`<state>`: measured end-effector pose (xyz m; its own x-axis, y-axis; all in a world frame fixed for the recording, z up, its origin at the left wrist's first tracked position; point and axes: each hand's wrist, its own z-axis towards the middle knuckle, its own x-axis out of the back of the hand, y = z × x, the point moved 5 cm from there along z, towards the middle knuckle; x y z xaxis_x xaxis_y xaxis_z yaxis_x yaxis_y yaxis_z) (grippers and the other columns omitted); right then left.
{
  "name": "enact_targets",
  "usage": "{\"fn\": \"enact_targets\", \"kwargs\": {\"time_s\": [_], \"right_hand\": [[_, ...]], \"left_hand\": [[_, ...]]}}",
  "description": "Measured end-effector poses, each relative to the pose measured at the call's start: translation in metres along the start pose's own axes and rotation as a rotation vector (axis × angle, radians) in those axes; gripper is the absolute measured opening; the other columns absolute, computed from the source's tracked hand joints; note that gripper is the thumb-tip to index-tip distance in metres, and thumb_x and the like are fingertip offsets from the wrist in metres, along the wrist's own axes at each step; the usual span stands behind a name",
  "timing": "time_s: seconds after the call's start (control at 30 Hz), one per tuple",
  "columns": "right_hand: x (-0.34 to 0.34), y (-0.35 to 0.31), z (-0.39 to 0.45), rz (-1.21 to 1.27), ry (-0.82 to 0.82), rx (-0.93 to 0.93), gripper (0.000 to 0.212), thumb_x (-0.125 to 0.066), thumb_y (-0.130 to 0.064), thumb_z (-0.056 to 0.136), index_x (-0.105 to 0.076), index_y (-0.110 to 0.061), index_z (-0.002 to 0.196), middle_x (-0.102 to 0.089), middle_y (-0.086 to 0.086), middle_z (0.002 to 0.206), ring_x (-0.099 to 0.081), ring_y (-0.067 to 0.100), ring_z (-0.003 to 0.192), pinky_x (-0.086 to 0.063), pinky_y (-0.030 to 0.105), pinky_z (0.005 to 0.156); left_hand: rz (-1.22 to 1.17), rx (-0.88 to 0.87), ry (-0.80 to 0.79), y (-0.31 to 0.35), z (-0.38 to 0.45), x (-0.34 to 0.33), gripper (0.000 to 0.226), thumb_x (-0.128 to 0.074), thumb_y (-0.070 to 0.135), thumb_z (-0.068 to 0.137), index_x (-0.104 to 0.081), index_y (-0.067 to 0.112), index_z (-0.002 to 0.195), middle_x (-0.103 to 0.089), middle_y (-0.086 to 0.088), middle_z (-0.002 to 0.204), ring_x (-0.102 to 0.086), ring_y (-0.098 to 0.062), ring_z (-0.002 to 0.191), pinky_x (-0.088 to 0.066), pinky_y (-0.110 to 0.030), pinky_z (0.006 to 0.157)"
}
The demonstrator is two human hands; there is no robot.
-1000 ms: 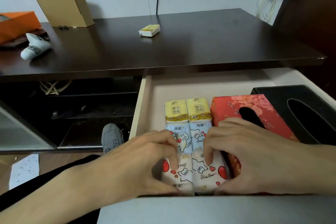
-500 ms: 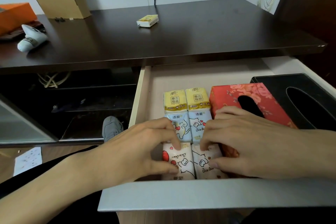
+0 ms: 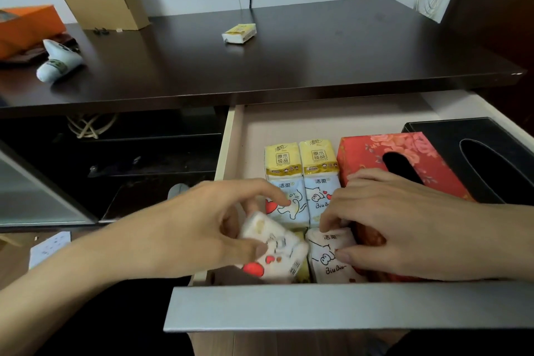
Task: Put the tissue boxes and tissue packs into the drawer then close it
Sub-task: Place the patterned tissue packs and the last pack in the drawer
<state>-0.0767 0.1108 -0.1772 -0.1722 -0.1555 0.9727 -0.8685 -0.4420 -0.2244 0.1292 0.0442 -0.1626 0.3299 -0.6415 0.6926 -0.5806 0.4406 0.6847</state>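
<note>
White plastic tissue pack with red hearts [image 3: 274, 254] sits tilted in your left hand [image 3: 199, 228], pinched between thumb and fingers above the front-left corner of the pale open drawer [image 3: 346, 306]. Your right hand [image 3: 404, 225] presses a matching cartoon-print pack [image 3: 329, 257] flat, fingers curled on it, beside the red floral tissue box [image 3: 375, 153] and black tissue box [image 3: 491, 153]. Risk: a tilted pack riding high could snag when closing. One small yellow pack [image 3: 239, 33] lies on the dark tabletop [image 3: 318, 61], easily forgotten.
</note>
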Motion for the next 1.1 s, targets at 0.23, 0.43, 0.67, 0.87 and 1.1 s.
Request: {"fn": "enact_targets", "kwargs": {"time_s": [0.23, 0.43, 0.67, 0.87, 1.1], "right_hand": [[0.023, -0.003, 0.013, 0.639, 0.086, -0.114, 0.042, -0.063, -0.063, 0.087, -0.065, -0.041, 0.122, -0.072, -0.027, 0.107, -0.065, -0.006, 0.105, -0.047, 0.013, 0.09], [0.01, -0.008, 0.029, 0.694, 0.106, -0.175, 0.033, -0.075, -0.052, 0.082, -0.066, -0.039, 0.112, -0.075, -0.016, 0.098, -0.07, 0.003, 0.093, -0.056, 0.033, 0.088], [0.002, -0.006, 0.031, 0.64, 0.033, -0.195, 0.029, -0.067, -0.056, 0.087, -0.07, -0.036, 0.107, -0.075, -0.014, 0.1, -0.069, 0.004, 0.096, -0.055, 0.039, 0.09], [0.004, -0.009, 0.029, 0.351, -0.015, -0.161, 0.024, -0.06, -0.049, 0.095, -0.069, -0.041, 0.116, -0.067, -0.023, 0.099, -0.059, -0.001, 0.094, -0.05, 0.027, 0.082], [0.002, -0.024, 0.041, 0.064, 0.021, -0.1, 0.024, -0.056, -0.057, 0.094, -0.068, -0.039, 0.105, -0.059, -0.022, 0.096, -0.047, -0.001, 0.096, -0.046, 0.031, 0.083]], "left_hand": [[-0.401, 0.108, 0.095, 0.002, 0.001, 0.006, 0.019, -0.08, 0.013, 0.082, -0.063, 0.019, 0.089, -0.074, -0.006, 0.086, -0.072, -0.025, 0.059, -0.059, -0.034, 0.05], [-0.391, 0.128, 0.132, -0.006, -0.006, -0.014, 0.026, -0.084, 0.02, 0.08, -0.058, 0.025, 0.078, -0.076, -0.006, 0.085, -0.076, -0.027, 0.071, -0.062, -0.046, 0.06], [-0.382, 0.135, 0.264, -0.011, -0.014, -0.005, 0.034, -0.083, 0.027, 0.079, -0.052, 0.029, 0.066, -0.078, -0.004, 0.081, -0.075, -0.024, 0.063, -0.058, -0.051, 0.066], [0.083, -0.083, 0.376, -0.002, -0.021, 0.012, 0.012, -0.071, 0.033, 0.083, -0.068, 0.026, 0.074, -0.07, 0.01, 0.08, -0.067, -0.012, 0.069, -0.053, -0.03, 0.061], [0.138, -0.126, 0.417, 0.0, -0.008, 0.026, 0.013, -0.06, 0.037, 0.084, -0.068, 0.029, 0.078, -0.069, 0.014, 0.085, -0.065, -0.004, 0.085, -0.045, -0.02, 0.069]]}}
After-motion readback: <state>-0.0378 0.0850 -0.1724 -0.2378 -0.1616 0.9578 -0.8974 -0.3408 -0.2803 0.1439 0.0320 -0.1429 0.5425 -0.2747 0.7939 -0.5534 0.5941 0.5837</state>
